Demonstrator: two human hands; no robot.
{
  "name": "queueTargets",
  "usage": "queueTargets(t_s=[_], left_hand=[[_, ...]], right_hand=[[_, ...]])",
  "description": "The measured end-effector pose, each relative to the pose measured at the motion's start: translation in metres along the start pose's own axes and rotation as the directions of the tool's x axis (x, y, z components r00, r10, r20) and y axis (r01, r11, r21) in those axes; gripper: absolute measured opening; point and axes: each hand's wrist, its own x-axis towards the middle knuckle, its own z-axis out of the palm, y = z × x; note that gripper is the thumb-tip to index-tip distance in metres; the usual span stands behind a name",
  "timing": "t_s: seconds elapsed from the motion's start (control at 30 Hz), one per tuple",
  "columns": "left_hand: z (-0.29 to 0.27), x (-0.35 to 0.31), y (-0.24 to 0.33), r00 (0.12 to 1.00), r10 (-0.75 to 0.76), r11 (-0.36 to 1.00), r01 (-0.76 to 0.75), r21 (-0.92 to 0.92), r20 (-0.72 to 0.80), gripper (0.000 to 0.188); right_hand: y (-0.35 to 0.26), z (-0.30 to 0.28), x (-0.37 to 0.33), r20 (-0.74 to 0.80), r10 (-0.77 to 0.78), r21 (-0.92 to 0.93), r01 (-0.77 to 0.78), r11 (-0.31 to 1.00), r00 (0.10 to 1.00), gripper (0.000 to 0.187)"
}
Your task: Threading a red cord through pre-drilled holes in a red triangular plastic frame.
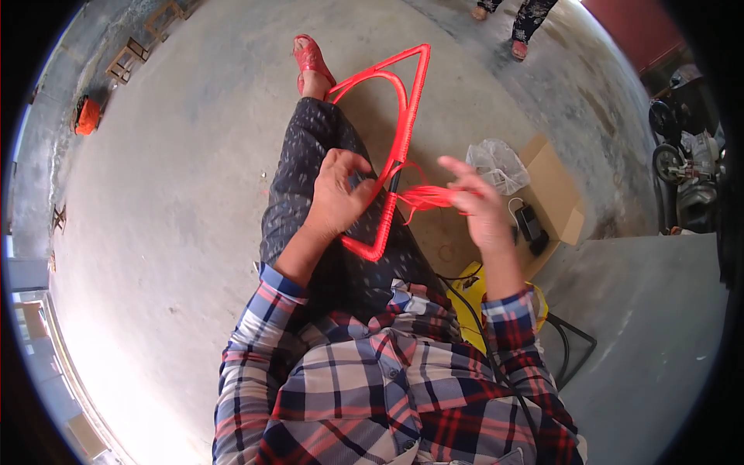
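Right hand (483, 208): fingers spread, my grip unclear
Strands (426, 198): leftward, crossways to frame (404, 133)
Nearer frame: left hand (339, 192), hold unclear

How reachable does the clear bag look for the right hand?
Probably reachable, yes: in this view the bag lies right beside the right hand, nothing visible between. The hand seems to hold red strands, though, and depth is uncertain.

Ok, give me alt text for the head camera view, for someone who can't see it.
Blurred right hand touching red cord from a red frame over the person's legs, left hand by the frame's other side. On the floor to the right, a cardboard box.
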Motion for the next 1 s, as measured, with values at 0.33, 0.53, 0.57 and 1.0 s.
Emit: queueTargets(t_s=[0.33, 0.53, 0.57, 1.0], left_hand=[[0.031, 0.003, -0.002, 0.757, -0.369, 0.501, 0.65, -0.571, 0.539, 0.024], [0.033, 0.003, -0.007, 0.748, -0.376, 0.494, 0.661, -0.565, 0.547, 0.025], [0.034, 0.003, -0.005, 0.738, -0.377, 0.468, 0.673, -0.573, 0.559, 0.026], [0.042, 0.003, -0.02, 0.738, -0.464, 0.451, 0.673, -0.587, 0.49, 0.028]], right_hand=[[-0.056, -0.08, -0.041, -0.211, -0.073, 0.555, 0.18, 0.812, 0.975, 0.01], [0.012, 0.038, -0.013, -0.08, 0.353, -0.003, -0.355, 0.935, 0.932, 0.021], [0.017, 0.053, -0.01, -0.022, 0.381, 0.051, -0.379, 0.924, 0.924, 0.022], [-0.048, 0.025, -0.017, 0.109, 0.348, 0.166, -0.362, 0.917, 0.931, 0.008]])
